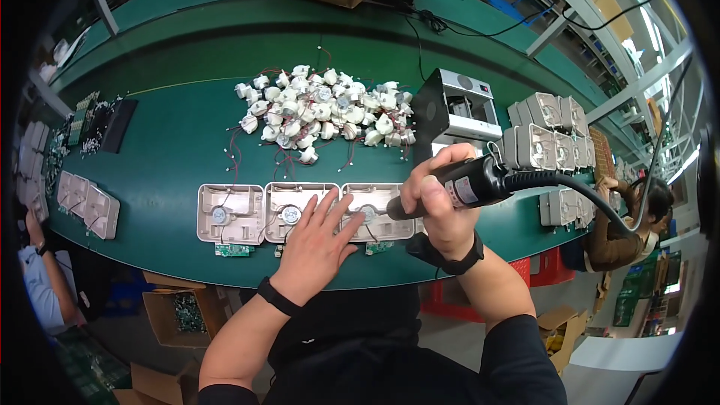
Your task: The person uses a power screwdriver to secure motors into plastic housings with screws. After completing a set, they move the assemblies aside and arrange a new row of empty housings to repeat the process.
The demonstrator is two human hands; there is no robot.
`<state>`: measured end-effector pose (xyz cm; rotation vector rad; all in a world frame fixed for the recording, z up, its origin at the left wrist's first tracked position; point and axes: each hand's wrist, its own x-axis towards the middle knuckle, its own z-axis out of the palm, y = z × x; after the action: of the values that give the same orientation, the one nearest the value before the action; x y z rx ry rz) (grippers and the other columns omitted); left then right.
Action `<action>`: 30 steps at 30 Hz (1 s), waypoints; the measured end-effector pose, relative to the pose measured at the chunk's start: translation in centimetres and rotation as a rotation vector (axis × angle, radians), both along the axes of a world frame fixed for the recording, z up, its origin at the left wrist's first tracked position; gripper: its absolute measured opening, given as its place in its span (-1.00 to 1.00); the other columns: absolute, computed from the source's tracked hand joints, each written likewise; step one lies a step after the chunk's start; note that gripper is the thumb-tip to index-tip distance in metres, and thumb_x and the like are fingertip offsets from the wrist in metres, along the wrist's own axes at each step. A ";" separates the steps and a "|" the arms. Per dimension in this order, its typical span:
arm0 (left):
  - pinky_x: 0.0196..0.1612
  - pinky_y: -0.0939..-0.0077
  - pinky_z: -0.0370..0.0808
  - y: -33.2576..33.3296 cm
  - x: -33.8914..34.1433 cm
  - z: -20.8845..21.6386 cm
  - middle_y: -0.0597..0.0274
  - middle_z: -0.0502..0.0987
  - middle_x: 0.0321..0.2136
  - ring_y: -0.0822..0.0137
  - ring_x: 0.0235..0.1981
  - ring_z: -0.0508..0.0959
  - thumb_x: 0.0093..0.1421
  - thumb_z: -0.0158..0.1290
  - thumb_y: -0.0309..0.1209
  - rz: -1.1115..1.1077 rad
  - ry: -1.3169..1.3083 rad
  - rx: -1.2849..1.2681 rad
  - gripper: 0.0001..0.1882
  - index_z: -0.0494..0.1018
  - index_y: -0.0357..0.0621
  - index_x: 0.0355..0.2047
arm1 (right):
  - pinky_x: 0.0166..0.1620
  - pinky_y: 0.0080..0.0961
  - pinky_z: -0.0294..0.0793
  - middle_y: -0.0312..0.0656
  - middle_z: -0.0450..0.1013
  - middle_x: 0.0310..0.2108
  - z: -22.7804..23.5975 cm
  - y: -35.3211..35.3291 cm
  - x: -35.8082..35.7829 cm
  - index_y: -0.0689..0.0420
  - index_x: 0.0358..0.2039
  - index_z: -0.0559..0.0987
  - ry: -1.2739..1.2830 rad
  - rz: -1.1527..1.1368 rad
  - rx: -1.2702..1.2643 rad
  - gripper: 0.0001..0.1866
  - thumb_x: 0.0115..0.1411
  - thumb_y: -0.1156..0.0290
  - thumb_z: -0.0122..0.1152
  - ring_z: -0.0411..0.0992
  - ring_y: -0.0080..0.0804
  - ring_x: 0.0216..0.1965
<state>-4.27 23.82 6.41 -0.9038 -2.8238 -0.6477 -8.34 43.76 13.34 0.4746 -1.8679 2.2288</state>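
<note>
Three pale grey plastic housings stand side by side near the table's front edge: a left housing (206, 210), a middle housing (300, 189) and a right housing (390, 189). Each contains a small round motor, and green circuit boards (235, 250) stick out at their front. My left hand (315, 246) lies with fingers spread over the middle housing, its fingertips reaching the right one. Wrapped in my right hand (442, 214) is a black electric screwdriver (480, 182) with a ribbed cable. Its front end points at the motor in the right housing; whether it touches cannot be made out.
A heap of white motors (322, 105) with red and black wires lies beyond the housings. Behind my right hand stands a grey metal box-shaped device (476, 127). Stacked housings (540, 146) fill the right side, more housings (88, 202) the left. Co-workers sit at both ends.
</note>
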 end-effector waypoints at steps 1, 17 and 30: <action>0.38 0.09 0.12 0.1 0.0 0.0 0.10 0.33 0.22 0.06 0.33 0.22 0.14 0.23 -0.24 -0.002 0.003 0.021 -0.46 0.44 -0.02 0.14 | -0.44 -0.43 0.44 -0.15 0.36 -0.52 -0.3 0.0 -0.1 0.11 -0.12 0.22 -0.002 0.003 -0.002 -0.63 0.20 0.40 0.21 0.35 -0.42 -0.59; 0.30 0.10 0.24 3.1 -2.4 -0.9 0.16 0.53 -0.25 0.06 0.17 0.39 0.11 0.20 -0.37 0.122 0.065 0.162 -0.70 0.53 -0.16 -0.15 | -0.42 -0.44 0.44 -0.14 0.36 -0.50 -0.9 -0.5 0.5 0.10 -0.12 0.19 -0.030 0.006 0.023 -0.58 0.17 0.39 0.25 0.33 -0.43 -0.58; 0.25 0.09 0.30 3.7 -2.9 -0.7 0.18 0.56 -0.27 0.10 0.14 0.42 0.08 0.23 -0.37 0.074 0.079 0.137 -0.72 0.57 -0.13 -0.18 | -0.44 -0.48 0.45 -0.15 0.38 -0.48 -1.8 -0.3 -0.2 0.11 -0.09 0.21 0.168 -0.048 0.412 -0.63 0.17 0.56 0.15 0.35 -0.50 -0.55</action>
<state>-7.14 27.48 5.69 -0.7798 -2.6916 -0.7666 -8.56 43.48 11.54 0.6499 -2.2187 1.7103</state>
